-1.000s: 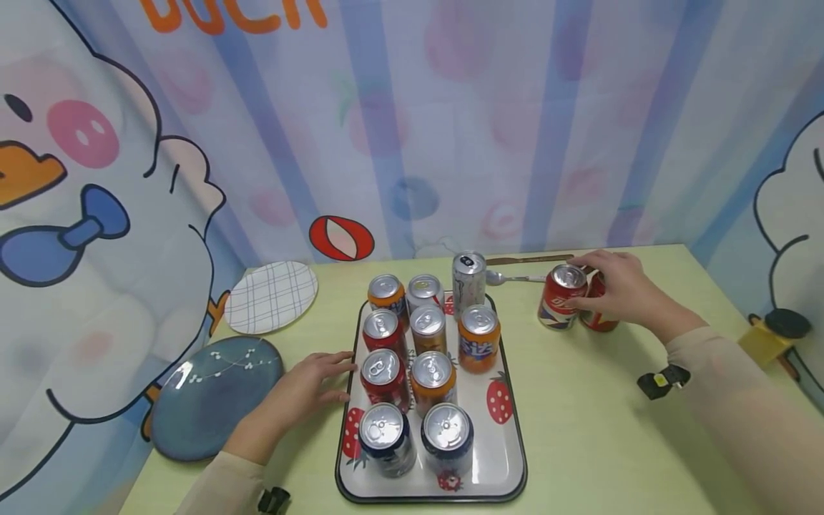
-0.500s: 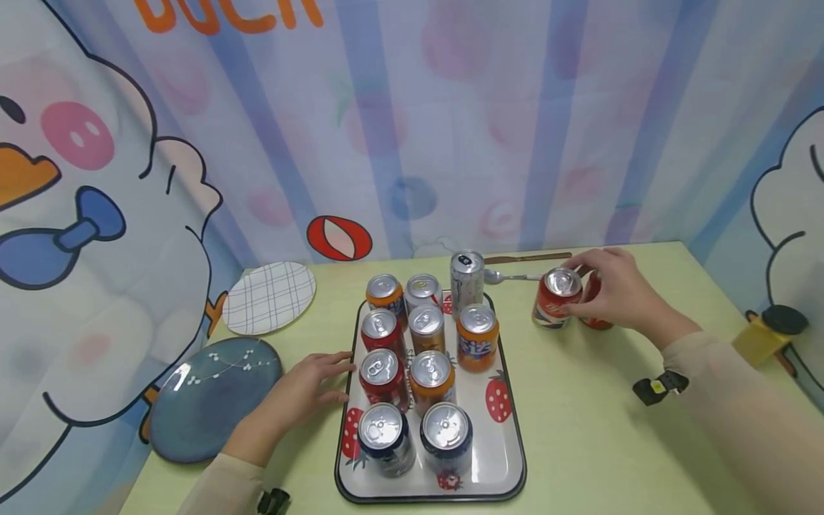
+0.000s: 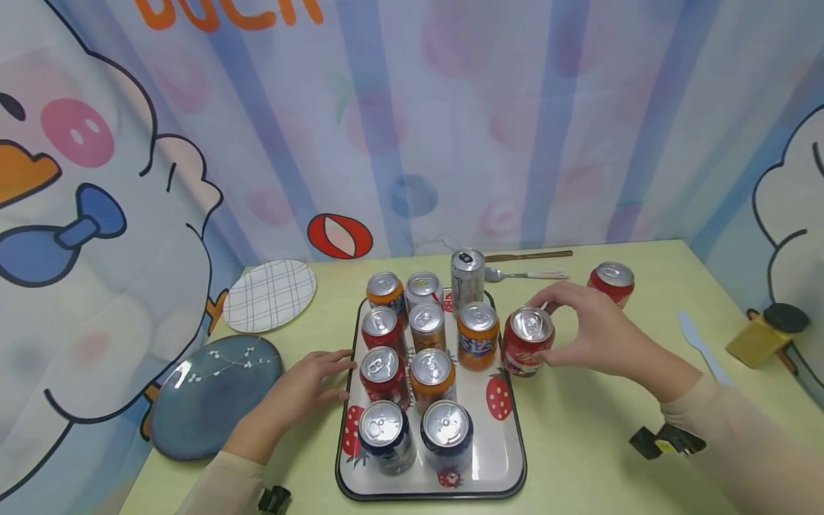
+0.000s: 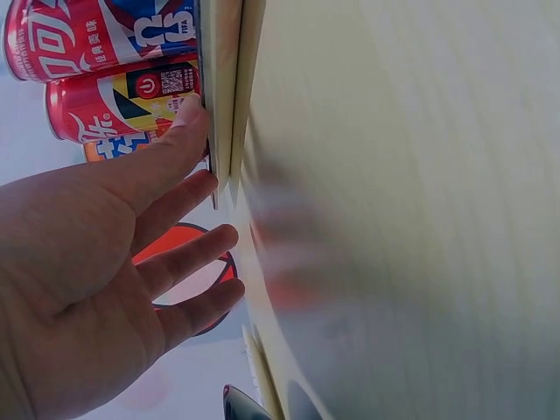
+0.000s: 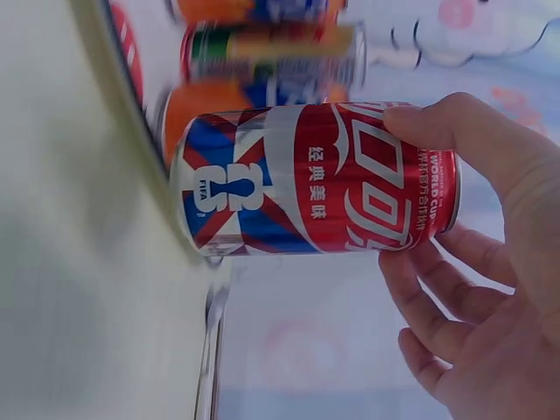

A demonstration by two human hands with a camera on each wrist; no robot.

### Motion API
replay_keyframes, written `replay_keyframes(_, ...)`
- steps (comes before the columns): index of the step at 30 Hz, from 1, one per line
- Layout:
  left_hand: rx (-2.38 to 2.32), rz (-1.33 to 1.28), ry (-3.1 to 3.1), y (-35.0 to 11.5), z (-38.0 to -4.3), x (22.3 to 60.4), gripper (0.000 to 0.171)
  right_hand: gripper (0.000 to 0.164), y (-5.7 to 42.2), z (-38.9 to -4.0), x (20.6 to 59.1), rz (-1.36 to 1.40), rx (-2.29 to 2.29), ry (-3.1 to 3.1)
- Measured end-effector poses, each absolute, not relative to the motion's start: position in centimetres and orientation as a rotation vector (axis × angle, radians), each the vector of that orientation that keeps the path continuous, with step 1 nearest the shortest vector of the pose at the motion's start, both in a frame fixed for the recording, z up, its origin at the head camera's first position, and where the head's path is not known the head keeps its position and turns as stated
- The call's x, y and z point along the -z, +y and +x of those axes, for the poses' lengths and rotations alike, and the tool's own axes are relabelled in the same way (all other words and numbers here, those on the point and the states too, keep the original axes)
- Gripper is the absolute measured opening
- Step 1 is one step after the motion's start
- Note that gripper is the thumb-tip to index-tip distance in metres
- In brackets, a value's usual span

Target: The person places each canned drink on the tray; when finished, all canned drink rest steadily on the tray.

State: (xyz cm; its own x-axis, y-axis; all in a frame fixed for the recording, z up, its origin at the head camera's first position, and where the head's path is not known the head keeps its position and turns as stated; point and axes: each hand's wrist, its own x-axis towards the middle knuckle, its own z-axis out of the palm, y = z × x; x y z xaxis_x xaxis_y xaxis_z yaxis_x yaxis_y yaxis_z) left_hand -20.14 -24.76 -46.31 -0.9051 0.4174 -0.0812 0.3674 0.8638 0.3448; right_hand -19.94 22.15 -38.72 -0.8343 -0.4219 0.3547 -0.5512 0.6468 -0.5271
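Observation:
My right hand grips a red cola can near its top, thumb on one side and fingers on the other. The can is upright beside the right rim of the strawberry-print tray; its blue and red printed lower half shows in the right wrist view. On the tray stand several soda cans, among them an orange can closest to the held one. At the tray's left edge, my left hand has its fingertips by the rim, fingers extended and holding nothing.
Another red can stands at the back right. Behind the tray lie a spoon and a brown knife. A pale blue knife and a yellow bottle are on the right, a blue plate and a checked plate on the left.
My right hand has carried the red can leftward and nearer me, up to the tray's right edge. The other red can behind it has come into fuller view. My left hand has stayed put.

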Motion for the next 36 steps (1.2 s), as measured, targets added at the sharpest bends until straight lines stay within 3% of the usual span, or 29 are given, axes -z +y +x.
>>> replay_keyframes(12,-0.483,0.643,2.886,-24.3,-20.5,46.1,0.055,0.063,17.9,-17.9,40.6,0.92,-1.147,-2.66)
replay_keyframes(25,-0.481,0.662,2.895,-24.6,-20.4,45.8,0.054,0.066,17.0,-17.6,41.5,0.929,-1.129,-2.689)
replay_keyframes(30,-0.468,0.651,2.898,-25.4,-20.3,45.3,0.053,0.068,17.7,-18.1,40.8,0.916,-1.036,-2.737)
replay_keyframes(36,-0.515,0.689,2.879,-25.1,-20.2,46.4,0.053,0.058,21.7,-19.0,40.0,0.791,-0.877,-2.64)
